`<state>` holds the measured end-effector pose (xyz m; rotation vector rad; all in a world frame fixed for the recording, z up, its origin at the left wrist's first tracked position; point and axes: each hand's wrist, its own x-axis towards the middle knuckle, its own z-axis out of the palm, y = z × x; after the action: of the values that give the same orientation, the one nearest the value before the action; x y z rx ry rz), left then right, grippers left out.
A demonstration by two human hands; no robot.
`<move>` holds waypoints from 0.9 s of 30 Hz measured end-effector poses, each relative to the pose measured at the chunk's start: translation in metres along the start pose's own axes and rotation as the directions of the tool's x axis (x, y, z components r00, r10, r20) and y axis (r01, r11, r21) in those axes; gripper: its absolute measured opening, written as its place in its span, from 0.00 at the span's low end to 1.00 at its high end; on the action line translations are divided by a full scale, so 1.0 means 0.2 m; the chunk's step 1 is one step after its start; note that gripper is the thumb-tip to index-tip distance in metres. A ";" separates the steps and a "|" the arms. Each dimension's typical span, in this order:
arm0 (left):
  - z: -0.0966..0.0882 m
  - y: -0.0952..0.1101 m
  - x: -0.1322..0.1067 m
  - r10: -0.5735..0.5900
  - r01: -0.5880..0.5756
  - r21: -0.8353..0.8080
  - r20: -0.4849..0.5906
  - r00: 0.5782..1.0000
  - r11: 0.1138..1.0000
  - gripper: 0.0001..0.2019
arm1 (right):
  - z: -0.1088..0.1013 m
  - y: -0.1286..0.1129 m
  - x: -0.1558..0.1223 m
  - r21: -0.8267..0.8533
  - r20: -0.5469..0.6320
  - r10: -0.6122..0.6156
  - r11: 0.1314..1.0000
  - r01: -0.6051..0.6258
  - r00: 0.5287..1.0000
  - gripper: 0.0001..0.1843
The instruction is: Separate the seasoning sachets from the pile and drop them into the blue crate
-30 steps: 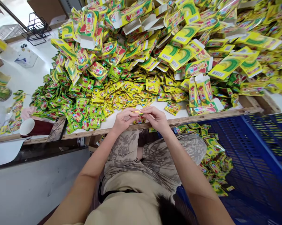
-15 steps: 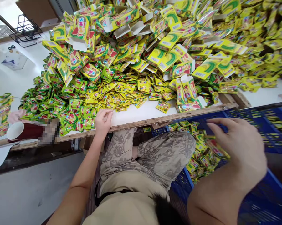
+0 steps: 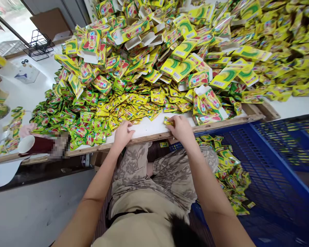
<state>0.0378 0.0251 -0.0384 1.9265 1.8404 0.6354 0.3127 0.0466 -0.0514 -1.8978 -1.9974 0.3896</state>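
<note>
Head cam: yellow pkt (image 3: 167, 121) on/just over counter (image 3: 149, 127), L of your R hand (image 3: 182, 129), touching its tips; R nearer, long axis unclear. That hand's part-curled, can't tell if gripping. L hand (image 3: 122, 135) half open, nothing visible in it, beside green pkts (image 3: 99, 136).

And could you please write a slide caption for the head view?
Right hand touching a small yellow packet, left hand at the table edge, before heaped packets and boxes.

One head view (forward and downward)
</note>
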 end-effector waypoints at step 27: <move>-0.23 0.10 0.67 0.169 -0.218 -0.061 -0.442 0.881 0.974 0.16 | 0.10 -0.15 -0.04 0.219 -0.020 -0.215 0.952 0.214 0.976 0.05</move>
<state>0.0306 0.1571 0.0177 2.0303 1.8163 1.2979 0.2766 0.0380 -0.0574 -1.5303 -2.0422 0.5305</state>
